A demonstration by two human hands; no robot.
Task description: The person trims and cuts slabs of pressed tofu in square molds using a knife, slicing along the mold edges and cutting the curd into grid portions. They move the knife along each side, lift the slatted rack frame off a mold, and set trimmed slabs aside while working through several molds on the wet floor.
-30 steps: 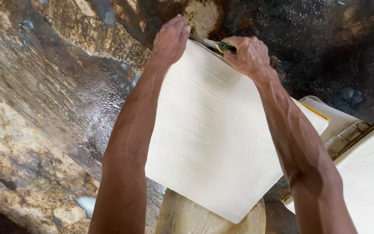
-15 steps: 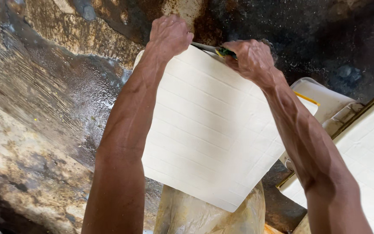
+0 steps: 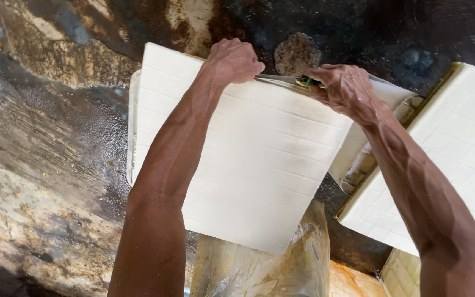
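Observation:
A large white slab [image 3: 259,159] with scored lines lies below me, seen from above. Across its far part lies a long thin blade [image 3: 281,81]. My left hand [image 3: 232,59] is closed as a fist and presses on the blade's left part. My right hand [image 3: 343,88] grips the blade's green handle [image 3: 307,82] at the slab's far right edge. Both forearms reach out over the slab and hide part of it.
A second scored white slab in a yellow-rimmed tray [image 3: 452,159] sits at the right. A clear plastic bag [image 3: 259,264] lies under the near edge of the main slab. The floor [image 3: 45,126] around is wet, dark and stained.
The view has shifted, so the slab and both hands sit lower in the frame. More of the slab's far left corner shows now. Both hands keep their hold on the blade.

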